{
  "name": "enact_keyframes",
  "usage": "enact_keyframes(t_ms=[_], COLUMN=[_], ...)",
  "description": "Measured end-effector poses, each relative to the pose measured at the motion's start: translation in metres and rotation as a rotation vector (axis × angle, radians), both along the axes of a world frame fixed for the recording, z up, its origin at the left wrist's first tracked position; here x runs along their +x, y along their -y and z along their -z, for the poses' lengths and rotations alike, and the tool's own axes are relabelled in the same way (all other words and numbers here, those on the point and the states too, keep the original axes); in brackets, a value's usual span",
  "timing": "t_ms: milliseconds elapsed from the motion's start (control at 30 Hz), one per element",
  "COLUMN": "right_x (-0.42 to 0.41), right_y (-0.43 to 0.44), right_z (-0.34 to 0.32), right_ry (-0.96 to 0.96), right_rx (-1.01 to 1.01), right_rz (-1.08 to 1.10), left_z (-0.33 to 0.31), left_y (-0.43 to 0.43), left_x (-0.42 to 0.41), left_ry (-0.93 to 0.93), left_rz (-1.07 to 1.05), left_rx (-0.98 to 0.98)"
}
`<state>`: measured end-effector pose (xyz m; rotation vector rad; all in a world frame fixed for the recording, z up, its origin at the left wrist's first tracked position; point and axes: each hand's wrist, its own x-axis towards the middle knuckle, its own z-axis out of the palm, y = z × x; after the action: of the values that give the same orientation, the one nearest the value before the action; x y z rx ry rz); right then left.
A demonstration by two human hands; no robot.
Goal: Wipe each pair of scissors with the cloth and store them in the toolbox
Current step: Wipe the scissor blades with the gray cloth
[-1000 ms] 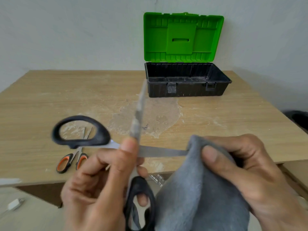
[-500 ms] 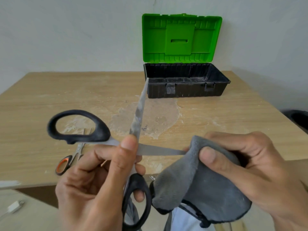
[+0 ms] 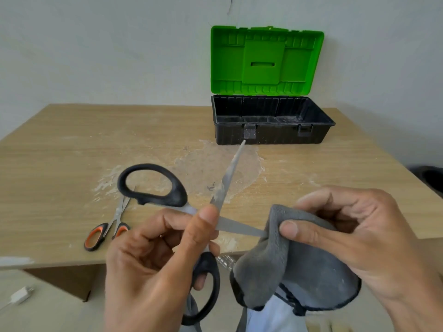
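The left hand (image 3: 148,267) holds the black-handled scissors (image 3: 176,191) in the air over the near edge of the table (image 3: 72,152). Its thumb and curled fingers (image 3: 167,221) pinch them at the pivot, and one fingertip shows inside the lower handle loop. The scissors are spread wide. One blade points away towards the toolbox (image 3: 271,137), and from this view its tip overlaps the box's left front latch. The other blade runs right into the grey cloth (image 3: 271,267). The right hand (image 3: 359,238) grips that cloth, thumb and curled fingers pressing a fold of it around the blade's end so that the tip is hidden. The rest of the cloth hangs below the table edge. The toolbox stands at the far side of the table against the wall, black base open, green lid (image 3: 263,61) upright behind it. Between the hands and the box lies a pale dried stain (image 3: 203,168) on the wood. A smaller pair of orange-handled scissors (image 3: 112,226) lies closed on the near left of the table, partly behind the raised upper handle loop. A white plug (image 3: 20,294) lies on the floor at lower left. A dark object (image 3: 429,180) sits past the table's right edge, too cut off to identify.
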<state>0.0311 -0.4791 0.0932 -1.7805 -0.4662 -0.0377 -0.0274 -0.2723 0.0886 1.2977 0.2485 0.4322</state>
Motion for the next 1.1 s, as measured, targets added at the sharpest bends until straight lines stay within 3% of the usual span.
enact_keyframes(t_ms=[200, 367, 700, 900, 1100], right_x=[-0.006, -0.006, 0.005, 0.007, 0.007], right_y=[-0.006, -0.003, 0.007, 0.010, 0.002], right_z=[0.006, 0.006, -0.008, -0.015, -0.018], right_ry=[-0.017, -0.007, 0.102, 0.186, 0.286], right_rx=[-0.063, 0.057, 0.239, 0.125, -0.203], right_rz=[-0.068, -0.013, 0.084, 0.037, -0.136], left_z=[0.003, 0.009, -0.009, -0.009, -0.014], left_y=[0.001, -0.006, -0.026, -0.031, -0.030], left_x=[0.000, 0.001, -0.014, -0.011, -0.005], left_ry=[0.006, 0.028, 0.125, 0.119, 0.088], left_rz=[-0.033, -0.039, 0.137, 0.258, 0.370], left_rx=[-0.004, 0.010, 0.553, 0.712, 0.659])
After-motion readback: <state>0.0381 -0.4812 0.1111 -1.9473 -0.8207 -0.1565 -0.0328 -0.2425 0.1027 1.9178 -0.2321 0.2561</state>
